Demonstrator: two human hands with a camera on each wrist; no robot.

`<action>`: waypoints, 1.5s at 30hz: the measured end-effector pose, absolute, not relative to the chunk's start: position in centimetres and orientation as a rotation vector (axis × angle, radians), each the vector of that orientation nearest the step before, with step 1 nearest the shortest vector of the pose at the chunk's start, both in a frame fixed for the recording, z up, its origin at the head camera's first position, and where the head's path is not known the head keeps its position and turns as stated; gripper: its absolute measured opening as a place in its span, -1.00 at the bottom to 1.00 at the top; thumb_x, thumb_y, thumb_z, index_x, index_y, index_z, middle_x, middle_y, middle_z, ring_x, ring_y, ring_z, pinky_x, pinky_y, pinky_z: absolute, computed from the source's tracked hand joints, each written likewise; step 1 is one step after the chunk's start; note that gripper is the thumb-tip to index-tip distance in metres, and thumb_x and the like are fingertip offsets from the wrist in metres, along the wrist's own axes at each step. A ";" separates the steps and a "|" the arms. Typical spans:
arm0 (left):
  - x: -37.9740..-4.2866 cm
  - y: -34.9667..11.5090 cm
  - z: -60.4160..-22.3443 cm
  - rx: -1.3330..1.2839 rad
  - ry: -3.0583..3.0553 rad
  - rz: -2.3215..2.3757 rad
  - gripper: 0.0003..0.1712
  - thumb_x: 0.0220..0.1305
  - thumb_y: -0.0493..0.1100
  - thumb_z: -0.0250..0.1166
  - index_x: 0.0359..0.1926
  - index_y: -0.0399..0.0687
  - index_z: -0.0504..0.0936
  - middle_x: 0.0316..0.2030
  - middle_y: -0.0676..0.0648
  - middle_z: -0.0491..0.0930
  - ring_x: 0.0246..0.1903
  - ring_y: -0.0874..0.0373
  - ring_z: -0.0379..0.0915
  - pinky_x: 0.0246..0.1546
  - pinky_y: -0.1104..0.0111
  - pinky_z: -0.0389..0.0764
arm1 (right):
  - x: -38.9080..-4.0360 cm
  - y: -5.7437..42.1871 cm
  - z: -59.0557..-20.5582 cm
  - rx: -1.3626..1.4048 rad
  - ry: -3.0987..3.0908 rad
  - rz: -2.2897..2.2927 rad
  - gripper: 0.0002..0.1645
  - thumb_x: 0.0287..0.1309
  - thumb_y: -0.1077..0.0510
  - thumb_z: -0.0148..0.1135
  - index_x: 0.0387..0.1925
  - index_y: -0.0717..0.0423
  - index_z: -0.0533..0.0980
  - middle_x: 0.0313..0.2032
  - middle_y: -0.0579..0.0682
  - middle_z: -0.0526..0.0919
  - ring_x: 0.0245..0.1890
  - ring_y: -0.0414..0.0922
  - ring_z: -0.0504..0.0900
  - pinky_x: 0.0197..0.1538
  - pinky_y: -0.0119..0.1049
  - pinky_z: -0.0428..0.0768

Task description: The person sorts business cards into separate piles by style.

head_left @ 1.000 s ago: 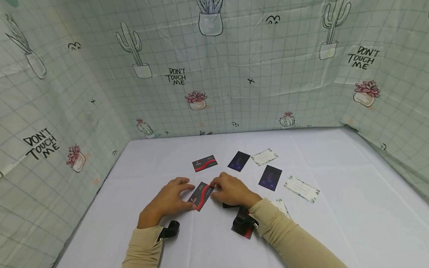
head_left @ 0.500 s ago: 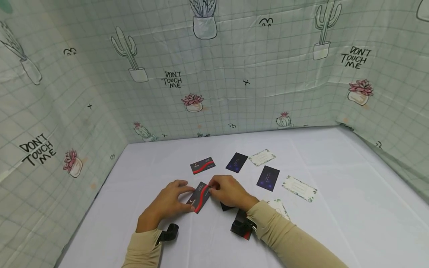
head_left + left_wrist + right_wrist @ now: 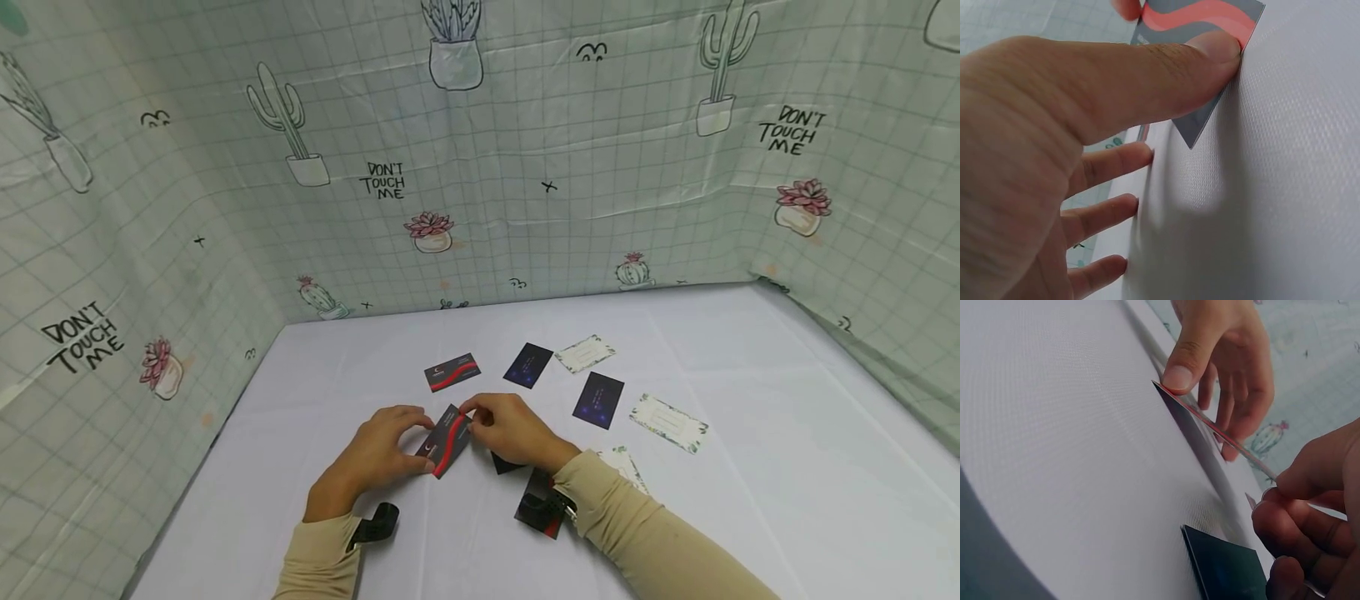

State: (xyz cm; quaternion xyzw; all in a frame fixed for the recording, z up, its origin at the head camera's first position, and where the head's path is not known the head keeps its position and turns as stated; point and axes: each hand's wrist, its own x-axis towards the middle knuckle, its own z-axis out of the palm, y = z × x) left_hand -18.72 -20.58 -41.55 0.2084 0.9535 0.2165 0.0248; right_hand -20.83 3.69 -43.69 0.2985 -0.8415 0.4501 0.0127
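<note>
A dark grey business card [image 3: 444, 442] with a red wave lies slanted between my two hands. My left hand [image 3: 375, 446] grips it by its edges; in the left wrist view the thumb [image 3: 1210, 56] lies over the card [image 3: 1194, 15] near one corner, while the other fingers spread below. From the right, my right hand [image 3: 517, 429] pinches the card's upper right corner between thumb and index finger. In the right wrist view the card [image 3: 1216, 428] is edge-on and tilted, with a shadowed gap under it.
Beyond my hands lies another red-waved card [image 3: 452, 372]. To the right are dark blue cards [image 3: 598, 400] and white leaf-bordered cards [image 3: 669, 422]. Below my right wrist, a dark card [image 3: 506, 463] and a red-and-black card [image 3: 538, 496] are partly covered. A patterned cloth [image 3: 487, 167] encloses the table.
My right thumb and index finger have drawn together at the card's corner. The left hand keeps its hold; the whole view has shifted slightly.
</note>
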 end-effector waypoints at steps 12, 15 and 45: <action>-18.9 -20.5 -41.7 0.625 2.960 0.746 -0.54 -0.01 -0.13 0.60 -0.06 0.16 0.63 0.15 -0.05 0.57 0.24 -0.12 0.36 0.17 -0.21 0.31 | -20.8 3.9 -43.4 0.901 -2.624 1.426 -0.69 0.19 0.30 0.24 -0.03 0.15 0.68 -0.45 -0.21 0.61 -0.45 -0.31 0.51 -0.33 -0.38 0.52; -19.0 -20.4 -41.5 0.609 2.947 0.783 -0.54 0.04 -0.17 0.57 -0.02 0.13 0.63 0.14 -0.06 0.57 0.23 -0.10 0.38 0.18 -0.21 0.28 | -20.8 4.0 -43.3 0.862 -2.617 1.440 -0.68 0.20 0.30 0.24 0.00 0.14 0.68 -0.43 -0.21 0.63 -0.43 -0.30 0.53 -0.31 -0.37 0.53; -19.6 -20.3 -41.9 0.237 2.678 1.551 -0.60 0.23 -0.32 0.38 0.11 -0.11 0.65 -0.02 -0.12 0.61 -0.27 0.12 0.62 -0.32 0.33 0.50 | -21.1 4.0 -43.5 0.599 -2.550 1.676 -0.65 0.23 0.28 0.27 0.06 0.19 0.63 -0.41 -0.11 0.67 -0.46 -0.23 0.60 -0.37 -0.32 0.56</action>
